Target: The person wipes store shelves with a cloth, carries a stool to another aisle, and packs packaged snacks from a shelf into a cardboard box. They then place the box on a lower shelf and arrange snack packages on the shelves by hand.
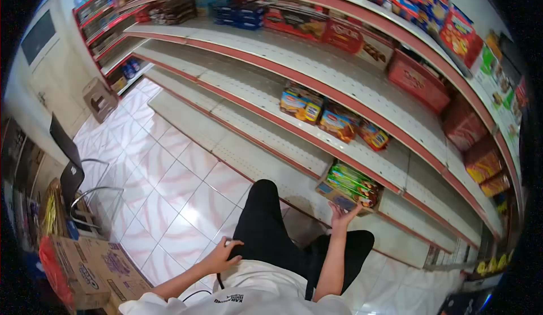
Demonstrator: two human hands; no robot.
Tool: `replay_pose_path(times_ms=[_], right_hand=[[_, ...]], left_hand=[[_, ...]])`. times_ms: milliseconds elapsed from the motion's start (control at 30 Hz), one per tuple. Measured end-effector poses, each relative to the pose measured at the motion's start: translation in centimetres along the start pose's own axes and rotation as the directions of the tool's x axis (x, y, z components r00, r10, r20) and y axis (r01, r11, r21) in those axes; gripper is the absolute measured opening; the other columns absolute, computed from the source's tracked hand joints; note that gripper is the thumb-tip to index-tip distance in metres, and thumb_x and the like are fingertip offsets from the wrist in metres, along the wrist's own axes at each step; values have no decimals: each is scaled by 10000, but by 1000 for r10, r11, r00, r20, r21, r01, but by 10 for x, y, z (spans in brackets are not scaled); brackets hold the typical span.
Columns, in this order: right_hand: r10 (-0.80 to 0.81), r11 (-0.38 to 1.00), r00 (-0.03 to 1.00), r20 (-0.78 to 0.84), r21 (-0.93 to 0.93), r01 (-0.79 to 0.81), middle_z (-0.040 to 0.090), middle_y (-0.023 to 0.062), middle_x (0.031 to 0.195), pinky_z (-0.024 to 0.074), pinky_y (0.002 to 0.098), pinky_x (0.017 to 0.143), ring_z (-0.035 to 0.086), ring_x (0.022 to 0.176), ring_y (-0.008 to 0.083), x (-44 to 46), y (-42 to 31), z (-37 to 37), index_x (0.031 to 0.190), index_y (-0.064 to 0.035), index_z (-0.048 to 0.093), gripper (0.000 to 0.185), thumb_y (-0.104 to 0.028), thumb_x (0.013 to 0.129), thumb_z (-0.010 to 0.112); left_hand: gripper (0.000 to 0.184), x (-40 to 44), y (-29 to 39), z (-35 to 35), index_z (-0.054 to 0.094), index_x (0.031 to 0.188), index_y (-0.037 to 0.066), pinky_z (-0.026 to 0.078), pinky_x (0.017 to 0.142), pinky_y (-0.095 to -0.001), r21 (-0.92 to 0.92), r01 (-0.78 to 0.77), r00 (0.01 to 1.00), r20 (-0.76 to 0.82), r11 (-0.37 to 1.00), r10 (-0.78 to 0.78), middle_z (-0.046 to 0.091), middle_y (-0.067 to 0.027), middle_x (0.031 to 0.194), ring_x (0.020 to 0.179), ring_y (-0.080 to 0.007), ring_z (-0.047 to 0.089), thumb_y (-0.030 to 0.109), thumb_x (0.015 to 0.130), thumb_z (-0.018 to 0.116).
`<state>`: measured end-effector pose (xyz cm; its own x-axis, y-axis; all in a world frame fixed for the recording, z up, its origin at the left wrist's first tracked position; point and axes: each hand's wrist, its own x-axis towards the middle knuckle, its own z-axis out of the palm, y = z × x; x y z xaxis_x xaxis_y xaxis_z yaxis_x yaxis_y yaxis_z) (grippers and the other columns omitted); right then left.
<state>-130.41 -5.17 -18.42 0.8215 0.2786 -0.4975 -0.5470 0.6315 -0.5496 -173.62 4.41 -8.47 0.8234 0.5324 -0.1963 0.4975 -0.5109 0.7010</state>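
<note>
My right hand [343, 215] is at the front edge of an open cardboard box [324, 191] on a low shelf, palm up with its fingers spread. Its fingertips are at or very near the box; whether they press on it I cannot tell. Green packets [352, 180] stand in rows inside the box. On my left thigh rests my left hand [226, 254], its fingers loosely bent and apart, holding nothing. My knees in black trousers [263, 219] point toward the shelves.
Colourful snack packs [338, 121] sit one level above the box. Red cartons [418, 80] and blue packs [240, 16] line a higher shelf [226, 37]. To the left are a metal-framed chair [70, 173], a large cardboard carton [107, 267] and a brown stool [100, 99] on the tiled floor [169, 173].
</note>
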Motion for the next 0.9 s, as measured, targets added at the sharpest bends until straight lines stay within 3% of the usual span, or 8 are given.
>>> replay_pose_path(times_ms=[33, 200, 333, 433, 600, 700, 800, 900], right_hand=[[62, 998, 998, -9, 4, -61, 238, 181, 1424, 336, 685, 922, 335, 1253, 389, 9, 1, 0, 1376, -89, 261, 966, -649, 676, 622], [139, 989, 986, 96, -63, -134, 205, 191, 1442, 250, 691, 973, 283, 1298, 409, 22, -10, 19, 1423, -68, 180, 1074, -649, 651, 647], [222, 968, 970, 99, -142, -207, -24, 196, 1501, 179, 707, 991, 151, 1344, 476, 15, -26, 14, 1463, -164, -53, 1216, -668, 627, 672], [252, 967, 966, 52, -39, -251, -23, 207, 1498, 168, 712, 990, 151, 1340, 486, -11, -32, 15, 1459, -187, -87, 1240, -667, 616, 685], [248, 969, 936, 249, -42, -245, 51, 192, 1497, 251, 587, 1041, 289, 1289, 485, -9, -45, 0, 1455, -168, -81, 1171, -582, 682, 695], [204, 974, 941, 268, 41, -223, 163, 198, 1442, 357, 484, 1018, 413, 1230, 435, 8, -45, 2, 1435, -73, 16, 1112, -522, 697, 717], [172, 964, 944, 281, -248, -102, 519, 138, 1209, 470, 414, 876, 587, 1009, 297, 4, -29, -16, 1251, -43, 444, 546, -409, 866, 570], [408, 753, 828, 386, -655, -65, 593, 116, 1114, 476, 367, 865, 603, 973, 261, -55, -71, 13, 1201, -37, 513, 480, -390, 879, 564]], left_hand=[[450, -11, -9, 1, 485, 1203, 97, 434, 876, -406, -234, 148, 988, 68, 961, -135, 448, -172, 1212, 1039, -355, 494, 234, 802, 637], [228, -52, -75, 15, 623, 952, 23, 477, 792, -409, -103, 326, 917, -209, 940, -341, 584, -193, 930, 864, -357, 568, 161, 771, 623], [516, -83, -147, 44, 618, 1143, 112, 486, 871, -427, 501, 480, 595, 417, 720, -687, 560, -122, 1243, 1033, -338, 595, 513, 847, 482], [705, -74, -130, 24, 466, 1319, 120, 423, 951, -456, 342, 672, 470, 489, 657, -735, 534, -157, 1271, 1162, -341, 512, 633, 835, 437], [566, 24, -94, -46, 541, 1195, 88, 473, 853, -469, 412, 378, 912, -13, 829, -410, 585, -192, 1111, 1017, -378, 574, 535, 849, 504], [453, 97, -33, -83, 558, 1136, 33, 470, 843, -467, 356, 75, 986, -168, 932, -15, 569, -220, 1103, 993, -379, 566, 376, 841, 589], [311, 152, 135, -134, 573, 1122, 49, 489, 768, -338, 77, -317, 937, -130, 945, 325, 582, -177, 1050, 936, -261, 596, 209, 858, 615], [236, 176, 233, -163, 580, 1087, 63, 477, 727, -297, 136, -667, 685, -274, 733, 675, 582, -116, 1007, 913, -204, 577, 110, 857, 595]])
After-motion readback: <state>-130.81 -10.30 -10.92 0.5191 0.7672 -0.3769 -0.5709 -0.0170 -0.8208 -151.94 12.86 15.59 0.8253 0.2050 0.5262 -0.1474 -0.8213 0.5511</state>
